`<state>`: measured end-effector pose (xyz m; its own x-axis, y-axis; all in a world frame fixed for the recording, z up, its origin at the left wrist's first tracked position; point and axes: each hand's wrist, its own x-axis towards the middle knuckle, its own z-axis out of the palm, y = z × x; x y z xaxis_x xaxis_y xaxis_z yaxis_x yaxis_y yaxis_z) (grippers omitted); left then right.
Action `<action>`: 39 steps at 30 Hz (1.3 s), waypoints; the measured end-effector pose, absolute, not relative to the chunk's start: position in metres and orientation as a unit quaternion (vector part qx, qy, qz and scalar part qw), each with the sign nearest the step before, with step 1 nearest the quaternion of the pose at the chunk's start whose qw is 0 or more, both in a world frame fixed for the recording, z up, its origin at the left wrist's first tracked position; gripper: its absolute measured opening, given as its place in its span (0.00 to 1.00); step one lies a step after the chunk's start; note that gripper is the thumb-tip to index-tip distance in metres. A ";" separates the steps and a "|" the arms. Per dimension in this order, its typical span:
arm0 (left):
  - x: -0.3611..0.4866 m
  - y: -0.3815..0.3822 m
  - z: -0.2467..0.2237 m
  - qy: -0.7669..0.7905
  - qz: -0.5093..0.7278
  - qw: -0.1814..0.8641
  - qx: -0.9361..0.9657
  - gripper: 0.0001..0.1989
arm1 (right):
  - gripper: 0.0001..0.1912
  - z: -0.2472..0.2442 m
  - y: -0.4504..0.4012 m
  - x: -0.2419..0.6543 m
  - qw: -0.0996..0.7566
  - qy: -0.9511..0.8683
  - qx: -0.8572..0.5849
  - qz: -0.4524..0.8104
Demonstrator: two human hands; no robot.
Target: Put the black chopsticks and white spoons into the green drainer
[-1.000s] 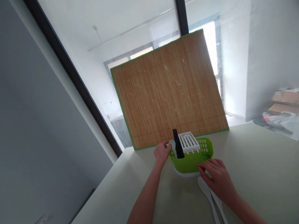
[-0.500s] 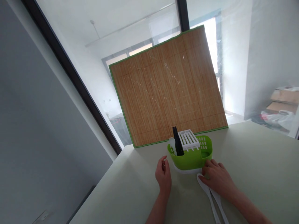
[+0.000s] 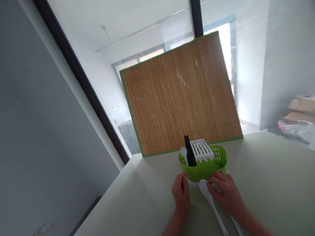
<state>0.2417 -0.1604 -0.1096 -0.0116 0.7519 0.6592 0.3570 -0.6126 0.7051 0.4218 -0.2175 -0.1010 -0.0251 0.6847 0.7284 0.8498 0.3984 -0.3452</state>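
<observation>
A green utensil basket (image 3: 201, 172) with a white slotted rack (image 3: 201, 149) on top stands on the table. Black chopsticks (image 3: 189, 152) and a small white spoon (image 3: 183, 151) stand upright in its left part. My right hand (image 3: 225, 191) pinches the bowl edge of a long white spoon (image 3: 213, 205) in front of the basket. Another white utensil (image 3: 236, 224) lies partly hidden under that hand. Beside the basket's front left, my left hand (image 3: 181, 190) has its fingers curled close together; nothing shows in them.
Behind the basket, a bamboo mat (image 3: 179, 98) with green edging leans against the glass. The pale table (image 3: 137, 190) ends at a diagonal left edge, beside a grey wall (image 3: 49, 131). Cardboard boxes (image 3: 304, 105) and plastic bags are at the far right.
My right hand has shifted left, and the long white spoon's bowl has moved left with it, away from the other utensil. My left hand has moved right and closer to the basket.
</observation>
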 end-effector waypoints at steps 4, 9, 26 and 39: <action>0.242 -0.170 -0.102 0.373 0.580 0.144 0.709 0.13 | 0.02 -0.092 -0.225 0.414 0.554 -0.671 -0.474 -0.130; 0.244 -0.191 -0.088 0.303 0.561 0.082 0.766 0.13 | 0.07 -0.089 -0.232 0.412 0.572 -0.669 -0.443 -0.171; 0.231 -0.205 -0.001 0.230 0.451 -0.271 0.819 0.06 | 0.11 -0.084 -0.237 0.423 0.587 -0.669 -0.429 -0.153; 0.234 -0.090 0.052 0.287 0.428 -0.401 0.757 0.10 | 0.07 -0.078 -0.232 0.438 0.608 -0.630 -0.453 -0.168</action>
<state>0.2335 -0.0903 0.0517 0.4688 0.0917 0.8785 0.7786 -0.5125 -0.3620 0.4379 -0.2322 -0.0784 0.1496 0.3676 0.9179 0.7754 0.5324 -0.3396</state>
